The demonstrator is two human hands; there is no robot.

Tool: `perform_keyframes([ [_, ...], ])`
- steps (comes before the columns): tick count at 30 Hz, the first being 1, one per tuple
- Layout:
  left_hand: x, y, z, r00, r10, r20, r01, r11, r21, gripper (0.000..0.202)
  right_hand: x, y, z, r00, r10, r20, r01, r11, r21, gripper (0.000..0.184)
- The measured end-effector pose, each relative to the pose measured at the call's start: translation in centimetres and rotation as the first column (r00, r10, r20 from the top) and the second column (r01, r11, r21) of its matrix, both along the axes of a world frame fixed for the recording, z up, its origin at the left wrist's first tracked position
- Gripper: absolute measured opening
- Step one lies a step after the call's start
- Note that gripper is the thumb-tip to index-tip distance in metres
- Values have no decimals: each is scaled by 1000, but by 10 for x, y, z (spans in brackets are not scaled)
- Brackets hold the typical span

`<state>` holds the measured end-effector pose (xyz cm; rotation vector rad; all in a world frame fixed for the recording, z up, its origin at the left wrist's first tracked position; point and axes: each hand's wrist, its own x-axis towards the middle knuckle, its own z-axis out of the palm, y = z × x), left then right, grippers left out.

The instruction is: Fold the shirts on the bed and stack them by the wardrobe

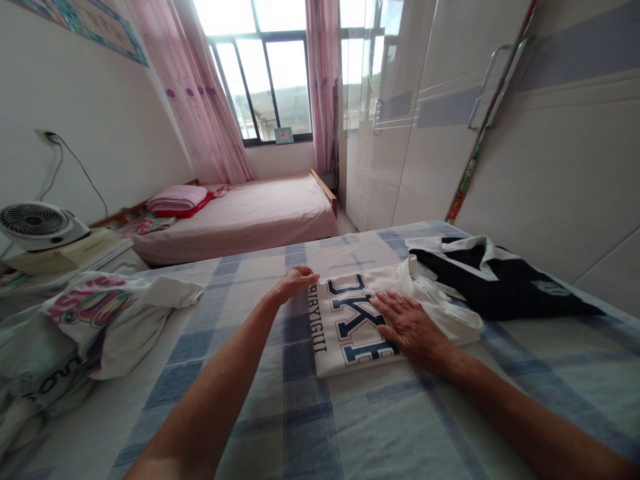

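A white T-shirt (333, 357) with large dark lettering lies folded into a rough rectangle on the checked bed sheet, its neckline towards the right. At its far left corner my left hand (295, 283) has its fingers together, closed on the fabric edge; the fingertips are partly hidden. My right hand (413, 327) rests palm down on the printed front, fingers stretched out flat. Just beyond the shirt's collar, to the right, lies a black and white garment (515, 283), spread loosely.
Crumpled pale clothes (125, 320) with prints are heaped at the left on the blue and white sheet (255, 400). A fan (43, 223) stands on a cabinet behind them. Further back are a pink bed (260, 213) and, at the right, a tall wardrobe (450, 147).
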<state>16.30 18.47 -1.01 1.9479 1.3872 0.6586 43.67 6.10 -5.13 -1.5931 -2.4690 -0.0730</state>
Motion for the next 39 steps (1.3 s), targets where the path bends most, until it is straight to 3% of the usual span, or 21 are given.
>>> perform_keyframes([
  [5, 5, 3, -10, 986, 169, 15, -169, 985, 28, 29, 0, 0, -2, 1000, -9, 7, 9, 1000, -11, 55],
  [9, 19, -1, -14, 950, 310, -24, -302, 938, 172, 27, 1, 0, -2, 1000, -1, -1, 1, 1000, -9, 55],
  [11, 26, -10, -14, 965, 258, -52, -232, 926, 297, 33, 1, 0, -2, 1000, -3, -12, 3, 1000, -12, 54],
  [12, 29, -16, -15, 977, 185, -105, -137, 926, 352, 36, 1, 0, -2, 1000, -5, -20, 5, 1000, -15, 54],
  [15, 33, -30, -19, 924, -68, -377, 196, 929, 314, 45, -3, -1, 1, 997, -13, -73, 10, 999, -38, 53],
  [16, 34, -32, -20, 890, -105, -443, 243, 933, 266, 45, -5, -2, 3, 994, -16, -110, 11, 999, -47, 53],
  [19, 39, -29, -15, 871, -64, -487, 210, 945, 251, 42, -10, -17, 17, 936, -59, -346, 38, 997, -69, 49],
  [21, 47, -19, -8, 884, -47, -465, 198, 939, 280, 42, -9, -35, 29, 772, -189, -607, 104, 980, -172, 42],
  [23, 60, -7, -2, 890, -87, -448, 220, 942, 253, 41, -6, -59, 40, 457, -429, -779, 82, 893, -443, 38],
  [25, 75, 5, -1, 890, -138, -434, 245, 948, 202, 40, -1, -83, 46, 126, -690, -712, -96, 706, -701, 41],
  [26, 84, 11, -2, 891, -158, -426, 252, 952, 173, 40, 0, -93, 48, -5, -778, -629, -193, 618, -762, 43],
  [27, 91, 15, -4, 893, -171, -417, 252, 956, 148, 41, 0, -101, 49, -117, -828, -548, -266, 558, -786, 44],
  [29, 105, 21, -6, 900, -175, -400, 237, 965, 111, 45, -3, -110, 50, -297, -847, -440, -332, 524, -784, 42],
  [32, 119, 24, -4, 909, -158, -386, 199, 977, 70, 47, -15, -105, 49, -456, -807, -376, -360, 554, -751, 32],
  [35, 127, 25, 1, 915, -167, -368, 188, 982, 23, 40, -24, -90, 48, -545, -775, -320, -369, 564, -739, 20],
  [39, 134, 25, 4, 943, -202, -264, 207, 978, -9, 15, -27, -79, 47, -618, -753, -225, -410, 553, -725, 7],
])
